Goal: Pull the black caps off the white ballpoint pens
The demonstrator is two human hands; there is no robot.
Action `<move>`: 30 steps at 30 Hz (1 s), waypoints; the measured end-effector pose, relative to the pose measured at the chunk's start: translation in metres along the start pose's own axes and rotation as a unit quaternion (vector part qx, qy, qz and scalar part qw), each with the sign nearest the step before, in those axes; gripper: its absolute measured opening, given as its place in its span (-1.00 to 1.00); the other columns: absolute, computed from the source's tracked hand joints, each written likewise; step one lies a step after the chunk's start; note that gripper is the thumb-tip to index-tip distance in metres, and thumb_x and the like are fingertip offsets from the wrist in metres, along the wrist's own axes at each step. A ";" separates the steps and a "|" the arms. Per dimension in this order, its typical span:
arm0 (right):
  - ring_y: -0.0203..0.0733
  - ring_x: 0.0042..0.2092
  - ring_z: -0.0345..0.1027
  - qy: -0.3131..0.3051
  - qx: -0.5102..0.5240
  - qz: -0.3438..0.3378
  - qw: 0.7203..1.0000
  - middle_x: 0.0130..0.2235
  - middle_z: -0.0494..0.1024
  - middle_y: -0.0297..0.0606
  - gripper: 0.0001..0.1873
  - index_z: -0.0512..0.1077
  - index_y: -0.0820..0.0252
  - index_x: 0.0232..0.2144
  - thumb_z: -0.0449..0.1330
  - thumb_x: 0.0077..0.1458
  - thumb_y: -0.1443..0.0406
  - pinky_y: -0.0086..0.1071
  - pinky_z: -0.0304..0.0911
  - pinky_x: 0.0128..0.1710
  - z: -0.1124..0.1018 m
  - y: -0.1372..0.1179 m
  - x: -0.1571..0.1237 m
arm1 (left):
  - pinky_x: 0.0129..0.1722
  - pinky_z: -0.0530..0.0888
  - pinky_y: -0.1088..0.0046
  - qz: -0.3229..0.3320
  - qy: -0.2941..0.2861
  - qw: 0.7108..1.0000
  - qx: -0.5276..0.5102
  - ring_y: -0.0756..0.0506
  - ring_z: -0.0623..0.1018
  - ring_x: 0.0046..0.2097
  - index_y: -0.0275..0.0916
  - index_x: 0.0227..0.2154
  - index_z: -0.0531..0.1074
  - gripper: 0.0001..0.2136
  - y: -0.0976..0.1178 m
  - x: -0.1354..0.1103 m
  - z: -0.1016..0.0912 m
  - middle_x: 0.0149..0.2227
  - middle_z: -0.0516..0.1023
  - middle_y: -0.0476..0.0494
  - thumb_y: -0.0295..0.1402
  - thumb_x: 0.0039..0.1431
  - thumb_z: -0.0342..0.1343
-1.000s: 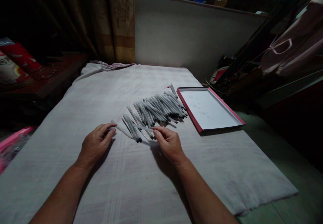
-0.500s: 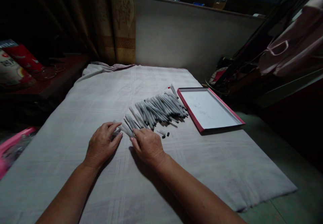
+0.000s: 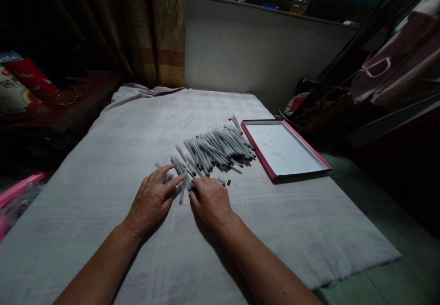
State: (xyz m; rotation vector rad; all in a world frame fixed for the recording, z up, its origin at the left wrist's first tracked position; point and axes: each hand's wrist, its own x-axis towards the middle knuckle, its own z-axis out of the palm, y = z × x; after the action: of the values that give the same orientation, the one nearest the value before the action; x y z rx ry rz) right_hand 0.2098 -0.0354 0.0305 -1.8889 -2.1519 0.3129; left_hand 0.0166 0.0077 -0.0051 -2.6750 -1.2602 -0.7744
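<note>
A pile of thin, clear pen-like sticks with black ends (image 3: 220, 146) lies across the middle of the cloth-covered surface. At its near left end, my left hand (image 3: 153, 199) rests with fingers stretched apart, the index fingertip touching a loose clear stick (image 3: 183, 194). Just right of it, my right hand (image 3: 211, 200) has its fingers curled and pressed together against the near ends of the sticks. What lies between those fingers is hidden. A small black cap (image 3: 228, 182) and a short clear piece (image 3: 221, 180) sit beyond my right hand.
A shallow pink-edged box lid (image 3: 261, 158) with a white inside lies right of the pile. A pale checked cloth (image 3: 113, 181) covers the surface. A dark side table (image 3: 68, 117) with packages is at left, a pink container (image 3: 20, 190) below it.
Both hands have shifted right along the near edge of the pile. My left fingers have spread more, and a loose stick now lies crosswise between the hands.
</note>
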 end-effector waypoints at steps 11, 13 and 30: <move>-0.04 -0.08 0.49 -0.033 -0.011 0.028 0.999 -0.14 0.62 -0.14 -0.84 0.54 0.16 -0.19 0.19 0.25 0.26 -0.30 0.29 -0.16 -0.002 0.000 0.008 | 0.05 0.47 0.08 -0.031 0.012 0.999 -0.007 -0.28 0.47 0.16 -0.14 -0.03 0.53 -0.73 -0.009 0.004 0.008 0.18 0.45 -0.30 -0.25 0.36 -0.01; -0.04 -0.08 0.50 -0.033 0.005 0.034 0.999 -0.15 0.63 -0.13 -0.84 0.55 0.17 -0.18 0.19 0.25 0.28 -0.30 0.29 -0.14 -0.003 0.002 0.008 | 0.07 0.48 0.06 -0.047 0.011 0.999 -0.001 -0.28 0.47 0.17 -0.15 0.02 0.51 -0.70 -0.012 0.004 0.012 0.19 0.44 -0.30 -0.26 0.37 -0.03; -0.29 -0.53 0.33 0.190 0.492 0.128 0.840 -0.46 0.53 -0.32 -0.64 0.49 0.17 -0.36 0.16 0.09 0.01 -0.41 0.22 -0.51 -0.022 0.078 0.010 | 0.11 0.52 0.12 -0.017 0.002 0.999 -0.037 -0.21 0.51 0.14 -0.18 0.07 0.47 -0.67 -0.018 0.023 0.028 0.13 0.50 -0.28 -0.27 0.37 -0.07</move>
State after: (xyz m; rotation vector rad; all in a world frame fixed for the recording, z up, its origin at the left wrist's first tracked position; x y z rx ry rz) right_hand 0.2889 -0.0159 0.0264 -1.4101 -1.0895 0.8223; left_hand 0.0274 0.0435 -0.0210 -2.7150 -1.3054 -0.8468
